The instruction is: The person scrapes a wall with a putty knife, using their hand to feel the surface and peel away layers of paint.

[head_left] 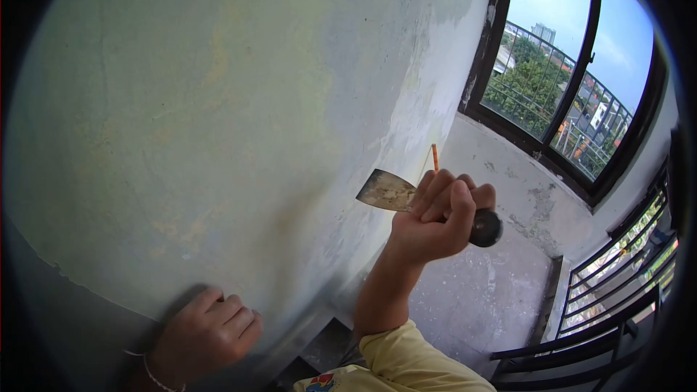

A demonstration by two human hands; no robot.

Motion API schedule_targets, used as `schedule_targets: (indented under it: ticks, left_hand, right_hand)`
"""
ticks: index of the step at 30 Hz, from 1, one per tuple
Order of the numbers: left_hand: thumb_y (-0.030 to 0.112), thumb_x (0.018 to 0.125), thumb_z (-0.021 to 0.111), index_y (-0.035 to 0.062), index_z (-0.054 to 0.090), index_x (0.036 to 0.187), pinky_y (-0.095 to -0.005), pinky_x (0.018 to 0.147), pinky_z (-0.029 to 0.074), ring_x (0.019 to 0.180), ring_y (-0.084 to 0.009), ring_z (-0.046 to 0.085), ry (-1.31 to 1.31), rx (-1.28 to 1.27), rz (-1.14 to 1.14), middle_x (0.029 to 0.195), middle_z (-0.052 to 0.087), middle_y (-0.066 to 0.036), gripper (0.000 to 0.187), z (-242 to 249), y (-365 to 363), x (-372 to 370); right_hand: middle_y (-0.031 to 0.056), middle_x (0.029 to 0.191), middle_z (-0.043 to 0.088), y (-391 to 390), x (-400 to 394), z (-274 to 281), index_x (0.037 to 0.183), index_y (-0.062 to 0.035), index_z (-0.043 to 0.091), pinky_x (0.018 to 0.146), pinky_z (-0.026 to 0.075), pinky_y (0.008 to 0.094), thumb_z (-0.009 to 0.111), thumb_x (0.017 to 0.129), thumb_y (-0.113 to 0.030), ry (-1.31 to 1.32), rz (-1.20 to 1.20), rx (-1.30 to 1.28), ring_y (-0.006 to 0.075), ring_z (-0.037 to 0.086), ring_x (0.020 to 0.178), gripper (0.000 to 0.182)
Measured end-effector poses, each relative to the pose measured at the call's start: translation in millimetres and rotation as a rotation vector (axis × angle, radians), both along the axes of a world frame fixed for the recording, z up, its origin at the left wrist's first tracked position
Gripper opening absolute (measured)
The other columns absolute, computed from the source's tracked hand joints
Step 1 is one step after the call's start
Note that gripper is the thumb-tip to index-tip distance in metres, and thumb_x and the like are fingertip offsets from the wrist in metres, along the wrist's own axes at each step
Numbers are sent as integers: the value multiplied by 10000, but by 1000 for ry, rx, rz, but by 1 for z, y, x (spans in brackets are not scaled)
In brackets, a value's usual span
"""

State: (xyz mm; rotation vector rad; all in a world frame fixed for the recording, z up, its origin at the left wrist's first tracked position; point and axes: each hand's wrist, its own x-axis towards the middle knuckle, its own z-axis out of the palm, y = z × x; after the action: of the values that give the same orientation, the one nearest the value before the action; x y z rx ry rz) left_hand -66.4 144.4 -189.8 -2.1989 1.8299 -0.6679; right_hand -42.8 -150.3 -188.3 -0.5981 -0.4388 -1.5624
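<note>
On my feed, the right grip [451, 207] is wrapped around a scraper [392, 193], black handle end [486, 229] protruding, blade [375, 187] directed toward the patchy wall [203, 101]; contact unclear. Left grip [218, 330] sits beside the wall, fingers [238, 313] curled; I cannot tell whether it holds anything.

Occluded, cropped and unclear parts around both hands

Right hand [446, 207] covers the middle of the scraper [388, 192] – blade-to-handle join not visible. Just above its knuckles, the orange stick [435, 156] loses its lower end behind the hand. Left hand [214, 330]: palm hidden, forearm lost in the dark rim below; bracelet [152, 372] partly visible. Below the right hand, yellow sleeve [414, 356] cut by bottom edge; emblem [320, 382] cropped, unreadable. Dark shape [327, 345] between the hands – can't identify. Beyond the right hand, window [587, 36] cropped at top; distant buildings [543, 32] too small for detail.
</note>
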Motion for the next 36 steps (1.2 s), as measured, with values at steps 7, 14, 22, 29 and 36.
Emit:
schedule_targets:
  ticks: [7, 14, 22, 29, 36]
  left_hand:
    - [145, 784, 640, 112, 659, 837, -262, 774, 485, 848, -120, 603, -327, 285, -104, 767, 592, 5, 65, 90, -19, 5]
    - [123, 857, 613, 105, 697, 956, -257, 939, 488, 1140, -152, 581, -572, 234, -128, 1108, 660, 4, 131, 105, -40, 44]
    - [134, 893, 616, 102, 701, 1035, -309, 1002, 469, 1249, -171, 554, -475, 284, 19, 1258, 655, -17, 169, 106, -36, 41]
    - [149, 877, 630, 111, 699, 1005, -313, 980, 464, 1228, -168, 569, -489, 253, 15, 1247, 661, -8, 150, 106, -40, 43]
    - [154, 871, 627, 114, 701, 983, -318, 965, 464, 1193, -159, 583, -511, 289, 4, 1228, 666, -3, 139, 109, -41, 40]
  right_hand:
    - [-19, 467, 332, 9, 39, -23, 664, -122, 307, 336, 206, 228, 493, 860, 39, 202, 38, -5, 58, 276, 348, 315]
    - [-28, 468, 274, 15, 45, -18, 659, -143, 312, 327, 202, 234, 473, 845, 25, 244, -52, 90, 60, 240, 333, 298]
    - [-19, 448, 294, 5, 21, -12, 680, -122, 322, 327, 225, 234, 478, 856, 59, 11, 5, 48, 63, 257, 339, 297]
    - [-32, 436, 289, 3, 6, -5, 678, -127, 319, 315, 226, 237, 451, 870, 36, 90, -45, 4, 61, 245, 319, 285]
    - [-5, 530, 371, 0, 81, -46, 669, -112, 332, 331, 244, 237, 529, 835, 63, 463, -164, 82, 60, 280, 385, 312]
